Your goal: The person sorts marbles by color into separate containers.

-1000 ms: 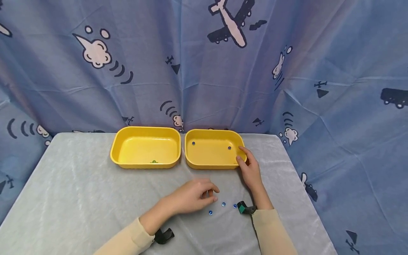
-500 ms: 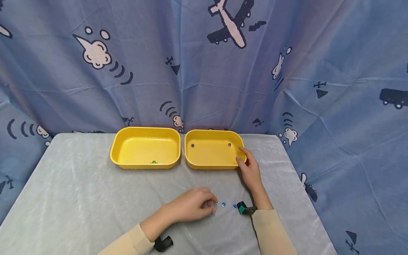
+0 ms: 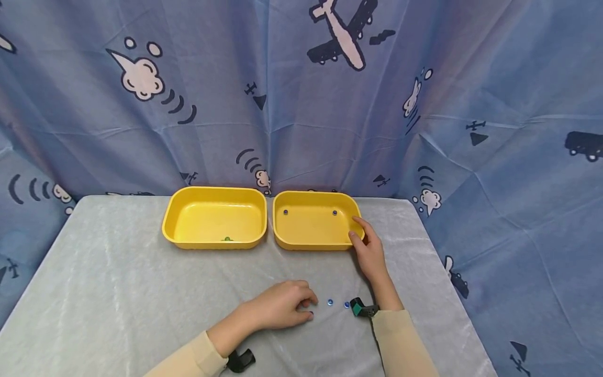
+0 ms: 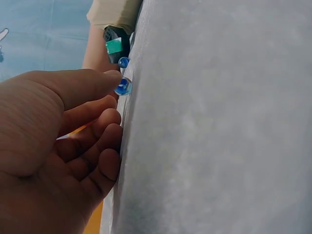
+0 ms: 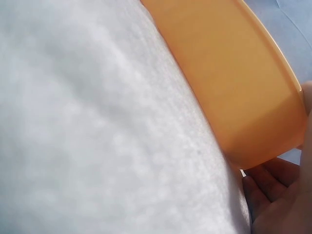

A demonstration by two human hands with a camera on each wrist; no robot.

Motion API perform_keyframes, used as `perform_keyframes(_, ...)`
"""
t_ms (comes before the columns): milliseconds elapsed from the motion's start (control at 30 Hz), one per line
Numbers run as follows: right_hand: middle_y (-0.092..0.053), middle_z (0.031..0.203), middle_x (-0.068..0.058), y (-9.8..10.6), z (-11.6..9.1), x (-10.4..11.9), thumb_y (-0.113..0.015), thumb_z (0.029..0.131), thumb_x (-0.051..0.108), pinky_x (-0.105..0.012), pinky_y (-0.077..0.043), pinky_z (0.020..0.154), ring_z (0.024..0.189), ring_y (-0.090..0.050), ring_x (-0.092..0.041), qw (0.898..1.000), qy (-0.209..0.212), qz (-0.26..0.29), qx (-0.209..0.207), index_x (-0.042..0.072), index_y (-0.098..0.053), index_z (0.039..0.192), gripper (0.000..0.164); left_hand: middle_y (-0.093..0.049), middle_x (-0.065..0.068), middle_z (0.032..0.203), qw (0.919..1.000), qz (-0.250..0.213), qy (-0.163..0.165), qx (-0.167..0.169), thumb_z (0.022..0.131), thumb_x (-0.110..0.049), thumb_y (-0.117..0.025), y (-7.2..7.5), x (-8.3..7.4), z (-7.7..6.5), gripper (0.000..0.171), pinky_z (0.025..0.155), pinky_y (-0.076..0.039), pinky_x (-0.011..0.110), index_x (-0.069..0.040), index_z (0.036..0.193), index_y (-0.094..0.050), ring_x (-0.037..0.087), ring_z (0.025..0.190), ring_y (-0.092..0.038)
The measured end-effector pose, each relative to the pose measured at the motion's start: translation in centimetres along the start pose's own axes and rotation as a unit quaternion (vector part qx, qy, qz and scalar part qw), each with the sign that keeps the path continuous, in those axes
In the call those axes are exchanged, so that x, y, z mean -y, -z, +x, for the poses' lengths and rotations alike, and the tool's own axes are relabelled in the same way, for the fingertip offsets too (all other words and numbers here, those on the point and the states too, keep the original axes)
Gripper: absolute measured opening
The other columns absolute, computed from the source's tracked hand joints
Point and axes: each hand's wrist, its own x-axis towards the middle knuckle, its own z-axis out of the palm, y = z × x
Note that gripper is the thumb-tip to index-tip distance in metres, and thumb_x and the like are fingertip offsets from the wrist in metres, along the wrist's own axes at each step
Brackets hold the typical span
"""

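On the grey-covered table, my left hand [image 3: 282, 305] reaches down with thumb and forefinger apart. A small blue marble is mostly hidden at its thumb tip. Two more blue marbles lie just right of the fingertips, a nearer marble [image 3: 330, 302] and a farther marble [image 3: 347, 305]; the left wrist view has a blue marble [image 4: 123, 87] beside the thumb. My right hand [image 3: 369, 251] grips the right end of a yellow tray [image 3: 317, 246], thumb and forefinger over its rim. Inside are two dark blue marbles, one at left [image 3: 285, 212] and one at right [image 3: 335, 213].
Left of that tray stands a second yellow tray [image 3: 214, 245] with a green marble [image 3: 228, 239] near its front wall. A blue printed curtain [image 3: 301, 131] hangs behind the table [image 3: 118, 277]. Beside the right wrist, a black wrist camera [image 3: 363, 308] sits close to the farther marble.
My left hand has moved down and slightly left, over the leftmost loose marble. The right hand keeps its grip. Inside the right tray, the marbles have shifted slightly.
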Motion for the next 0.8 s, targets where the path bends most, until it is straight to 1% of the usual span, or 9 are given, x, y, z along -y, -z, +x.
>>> perform_keyframes(167,-0.044,0.170,-0.006,0.14,0.08,-0.15,-0.060,0.114,0.032,-0.050,-0.033,0.129,0.157,-0.041,-0.026,1.000,0.002,0.001,-0.001,0.017,-0.055,0.160,0.049,-0.063,-0.015,0.094,0.9999,0.010,-0.006,0.003,0.097,-0.023,-0.086,-0.03,-0.07,0.04,0.011,0.077,-0.049,0.015,-0.020,0.106,-0.083,-0.004,0.082,-0.056)
perform_keyframes(433,-0.045,0.170,-0.005,0.12,0.21,-0.03,-0.060,0.114,0.031,-0.050,-0.035,0.129,0.157,-0.042,-0.025,1.000,0.003,0.000,-0.001,0.018,-0.055,0.160,0.049,-0.062,-0.015,0.092,0.9994,0.029,-0.015,0.006,0.098,-0.025,-0.086,-0.07,-0.08,0.10,0.007,0.074,-0.047,0.014,-0.021,0.102,-0.082,-0.004,0.078,-0.053)
perform_keyframes(633,-0.045,0.170,-0.007,0.02,0.18,0.17,-0.060,0.114,0.031,-0.051,-0.035,0.128,0.156,-0.042,-0.027,1.000,0.005,-0.002,-0.001,0.017,-0.055,0.160,0.048,-0.060,-0.015,0.090,0.9992,0.035,-0.020,0.004,0.099,-0.026,-0.085,-0.02,-0.07,0.10,0.006,0.072,-0.045,0.014,-0.022,0.097,-0.082,-0.004,0.076,-0.051)
perform_keyframes(800,-0.044,0.170,-0.006,-0.01,0.04,0.12,-0.060,0.114,0.031,-0.050,-0.035,0.128,0.156,-0.042,-0.027,1.000,0.000,-0.003,-0.002,0.018,-0.055,0.160,0.048,-0.060,-0.015,0.089,0.9993,0.030,-0.020,0.006,0.099,-0.027,-0.085,0.01,-0.10,0.07,0.007,0.071,-0.046,0.015,-0.021,0.097,-0.082,-0.003,0.076,-0.052)
